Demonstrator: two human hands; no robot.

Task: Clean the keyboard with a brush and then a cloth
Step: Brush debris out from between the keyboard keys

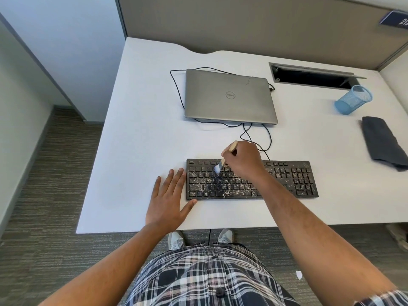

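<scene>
A black keyboard (287, 180) lies near the front of the white desk (143, 140), its keys speckled with pale crumbs, thickest across the left and middle. My right hand (242, 160) grips a small wooden-handled brush (223, 161) with its white bristles down on the upper rows, left of centre. My left hand (169, 199) lies flat on the desk with fingers spread, its thumb and fingertips against the keyboard's left end. A dark grey folded cloth (384, 142) rests at the desk's right edge, far from both hands.
A closed silver laptop (229, 97) sits behind the keyboard, with black cables (256, 138) looping between them. A blue mesh cup (353, 99) lies tipped on its side at the right, in front of an open cable tray (309, 76). Partition walls border the desk.
</scene>
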